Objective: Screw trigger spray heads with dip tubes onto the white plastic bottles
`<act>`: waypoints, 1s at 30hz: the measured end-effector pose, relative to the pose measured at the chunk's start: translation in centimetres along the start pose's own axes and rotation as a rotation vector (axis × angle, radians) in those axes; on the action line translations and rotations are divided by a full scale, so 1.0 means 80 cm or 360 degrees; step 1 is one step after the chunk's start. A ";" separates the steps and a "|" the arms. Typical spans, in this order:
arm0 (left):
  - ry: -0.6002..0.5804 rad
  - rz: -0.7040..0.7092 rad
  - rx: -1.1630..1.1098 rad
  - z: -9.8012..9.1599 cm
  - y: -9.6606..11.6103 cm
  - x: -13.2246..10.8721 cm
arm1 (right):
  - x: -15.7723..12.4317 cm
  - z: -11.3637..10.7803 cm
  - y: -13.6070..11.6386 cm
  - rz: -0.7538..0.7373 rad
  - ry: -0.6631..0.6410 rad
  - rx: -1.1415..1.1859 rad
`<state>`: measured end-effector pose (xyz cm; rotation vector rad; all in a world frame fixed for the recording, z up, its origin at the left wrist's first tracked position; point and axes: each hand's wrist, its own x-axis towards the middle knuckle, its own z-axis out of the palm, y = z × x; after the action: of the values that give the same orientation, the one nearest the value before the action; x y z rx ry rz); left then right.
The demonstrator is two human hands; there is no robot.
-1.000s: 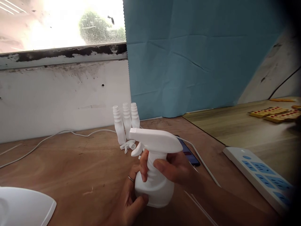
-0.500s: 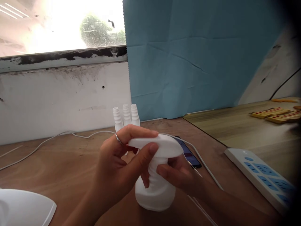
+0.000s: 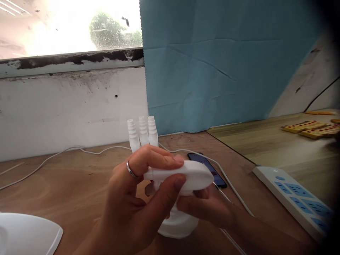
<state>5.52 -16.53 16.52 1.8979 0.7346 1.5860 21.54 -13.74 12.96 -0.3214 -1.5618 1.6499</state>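
A white spray bottle (image 3: 180, 225) stands on the brown tabletop in front of me, its neck mostly hidden by my fingers. On top is its white trigger sprayer head (image 3: 199, 173), the narrow end pointing left. My left hand (image 3: 138, 198), with a ring on one finger, pinches the head between thumb and fingers. My right hand (image 3: 204, 209) is closed around the underside of the head and the neck; some of its fingers are hidden behind. Just beyond the hands stand three white pieces with ridged, tapering tops (image 3: 143, 131).
A phone (image 3: 209, 171) lies behind my right hand, beside a white cable (image 3: 228, 177). A power strip (image 3: 294, 198) sits at the right. Yellow pieces with red dots (image 3: 316, 129) lie farther right. A white curved object (image 3: 29, 233) occupies the lower left. Blue cloth (image 3: 207, 71) hangs behind.
The sprayer head has come down and slightly right, along with both hands. The ribbed neck visible before is now mostly covered. The bottle base stays in about the same place.
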 end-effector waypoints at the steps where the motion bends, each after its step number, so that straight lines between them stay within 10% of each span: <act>1: 0.0017 0.0024 0.0025 0.000 0.000 0.000 | 0.000 0.001 0.000 0.0016 0.0044 0.0015; 30: -0.0086 -0.0016 -0.0060 -0.003 -0.001 0.001 | -0.003 0.006 0.003 -0.0104 0.0020 0.0031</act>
<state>5.31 -16.45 16.55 1.8992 0.6854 1.5258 21.27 -14.19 12.74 -0.2672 -1.5301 1.6090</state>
